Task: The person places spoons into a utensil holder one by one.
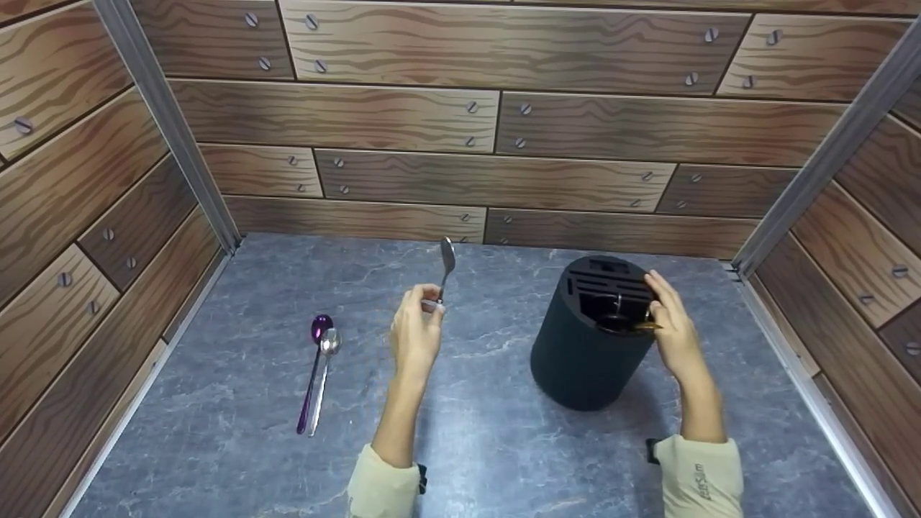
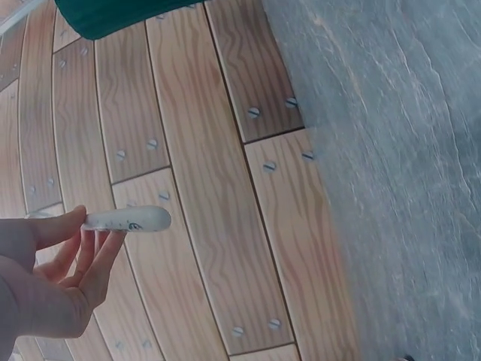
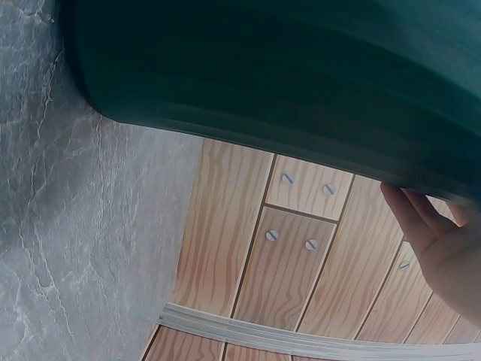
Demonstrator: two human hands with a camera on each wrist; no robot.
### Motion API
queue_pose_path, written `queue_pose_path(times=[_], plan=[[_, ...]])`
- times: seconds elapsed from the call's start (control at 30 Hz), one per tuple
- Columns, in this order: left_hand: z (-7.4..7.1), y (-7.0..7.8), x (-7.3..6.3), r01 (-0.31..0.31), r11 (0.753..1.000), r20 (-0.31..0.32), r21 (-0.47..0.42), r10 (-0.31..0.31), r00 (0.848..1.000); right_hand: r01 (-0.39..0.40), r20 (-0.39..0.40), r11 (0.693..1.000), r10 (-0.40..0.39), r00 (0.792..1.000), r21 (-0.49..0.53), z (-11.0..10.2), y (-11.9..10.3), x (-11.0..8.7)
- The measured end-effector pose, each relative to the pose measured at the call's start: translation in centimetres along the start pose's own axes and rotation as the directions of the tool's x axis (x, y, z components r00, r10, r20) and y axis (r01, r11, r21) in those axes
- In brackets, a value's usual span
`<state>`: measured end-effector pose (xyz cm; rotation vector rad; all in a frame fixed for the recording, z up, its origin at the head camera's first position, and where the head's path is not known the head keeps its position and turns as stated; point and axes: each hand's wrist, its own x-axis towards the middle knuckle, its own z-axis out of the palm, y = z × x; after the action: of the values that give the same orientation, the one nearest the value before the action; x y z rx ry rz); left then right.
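My left hand (image 1: 416,331) pinches a spoon (image 1: 447,255) between thumb and fingers, its metal bowl pointing up and away above the table. In the left wrist view the pale, patterned end of the spoon's handle (image 2: 139,219) sticks out past the fingertips. My right hand (image 1: 675,331) rests against the right side of a dark green cylindrical utensil holder (image 1: 586,360), fingers extended at its top rim. The holder stands upright, with slots and a larger compartment on top. A gold-coloured piece (image 1: 647,326) shows at the compartment's edge beside the right hand.
A purple spoon (image 1: 311,385) and a silver spoon (image 1: 321,385) lie side by side on the grey marbled table (image 1: 237,460), left of the left hand. Wood-patterned walls (image 1: 403,119) enclose the table at the back and both sides, with metal strips at the corners.
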<state>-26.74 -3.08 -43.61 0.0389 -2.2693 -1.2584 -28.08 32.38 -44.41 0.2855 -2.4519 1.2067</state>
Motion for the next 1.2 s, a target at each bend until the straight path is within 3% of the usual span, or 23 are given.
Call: queue_pose_path(times=[0.33,0.67,0.97,1.2], plan=[[0.9,1.2,-0.3,-0.043,0.996,0.031,-0.072,0.046,0.998,0.007,-0.011,1.000,-0.007,1.000,-0.011,0.0,0.0,0.0],[1.3,1.9,-0.3,-0.088,0.987,0.009,-0.135,0.090,0.996,0.007,-0.013,1.000,-0.007,1.000,-0.005,0.0,0.0,0.1],[2.1,2.8,-0.5,-0.112,0.979,0.044,-0.170,0.121,0.992,0.012,-0.009,1.000,-0.012,1.000,0.001,0.0,0.1,0.1],[2.7,3.4,-0.4,-0.185,0.965,0.036,-0.185,0.194,0.980,0.009,0.001,1.000,-0.009,1.000,-0.007,0.0,0.1,0.1]])
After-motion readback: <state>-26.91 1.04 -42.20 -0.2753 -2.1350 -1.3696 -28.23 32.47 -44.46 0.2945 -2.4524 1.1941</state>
